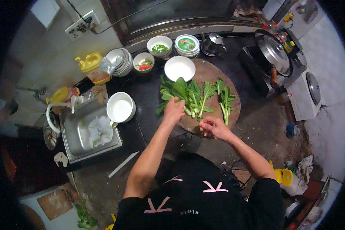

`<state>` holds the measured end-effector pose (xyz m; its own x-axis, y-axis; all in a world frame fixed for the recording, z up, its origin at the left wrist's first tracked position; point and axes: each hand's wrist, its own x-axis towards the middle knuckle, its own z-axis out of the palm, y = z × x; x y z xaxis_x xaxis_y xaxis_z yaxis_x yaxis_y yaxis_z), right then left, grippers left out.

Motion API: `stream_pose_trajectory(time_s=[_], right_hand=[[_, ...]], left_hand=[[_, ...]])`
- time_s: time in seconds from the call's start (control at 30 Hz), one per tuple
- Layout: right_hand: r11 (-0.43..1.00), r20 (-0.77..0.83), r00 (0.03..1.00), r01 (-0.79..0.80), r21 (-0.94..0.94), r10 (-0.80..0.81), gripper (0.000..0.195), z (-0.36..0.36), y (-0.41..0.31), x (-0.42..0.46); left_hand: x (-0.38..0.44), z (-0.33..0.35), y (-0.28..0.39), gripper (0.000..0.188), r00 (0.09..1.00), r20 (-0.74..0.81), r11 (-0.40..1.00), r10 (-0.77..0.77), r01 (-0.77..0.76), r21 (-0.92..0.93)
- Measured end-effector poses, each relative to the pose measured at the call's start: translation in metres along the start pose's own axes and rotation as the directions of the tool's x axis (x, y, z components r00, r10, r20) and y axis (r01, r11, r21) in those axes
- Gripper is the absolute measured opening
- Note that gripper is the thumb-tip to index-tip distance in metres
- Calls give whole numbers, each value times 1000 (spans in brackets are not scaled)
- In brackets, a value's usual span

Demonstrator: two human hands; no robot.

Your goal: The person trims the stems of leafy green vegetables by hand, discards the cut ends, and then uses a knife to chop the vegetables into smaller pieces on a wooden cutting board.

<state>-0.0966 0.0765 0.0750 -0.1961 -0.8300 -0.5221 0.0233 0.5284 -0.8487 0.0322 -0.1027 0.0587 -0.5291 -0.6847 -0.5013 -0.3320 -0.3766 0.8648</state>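
Observation:
Leafy greens with pale stems [193,95] lie in a pile on the left half of a round wooden chopping board [215,69]. My left hand [174,110] is at the pile's lower left edge, its fingers around a stem. Over the board's front edge is my right hand [214,128], fingers curled and thumb near the fingertips; whether something small is between them cannot be told. To its upper right, a smaller bunch of greens [225,105] lies apart on the board. A white bowl [180,68] stands at the board's back left edge.
Left is a steel sink [77,138] with a white enamel pot [120,107] at its edge. Behind stand bowls of cut green vegetables [159,46] and peppers [144,65], a lidded tub [187,44] and a metal kettle [213,44]. A lidded wok [273,54] sits on the stove at right.

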Motion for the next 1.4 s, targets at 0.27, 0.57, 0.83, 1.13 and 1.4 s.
stream_pose_trajectory(time_s=[0.27, 0.57, 0.83, 1.13, 1.4], right_hand=[[921, -89, 930, 335, -197, -357, 19, 18, -3, 27], [754, -464, 799, -21, -657, -383, 28, -58, 25, 19], [808, -451, 791, 89, -582, -412, 25, -107, 74, 20], [915, -161, 919, 382, 133, -360, 18, -7, -26, 0], [831, -172, 930, 368, 417, -325, 24, 51, -36, 26]], left_hand=[[-38, 3, -48, 35, 921, 386, 864, -49, 233, -446], [-47, -188, -42, 53, 942, 3, -51, 337, 21, -998], [-63, -110, -69, 36, 996, 72, 442, 49, 43, -896], [-75, 25, -11, 35, 936, 328, 956, 129, -30, -291], [-72, -13, -3, 15, 944, -163, 833, 287, -329, -444]])
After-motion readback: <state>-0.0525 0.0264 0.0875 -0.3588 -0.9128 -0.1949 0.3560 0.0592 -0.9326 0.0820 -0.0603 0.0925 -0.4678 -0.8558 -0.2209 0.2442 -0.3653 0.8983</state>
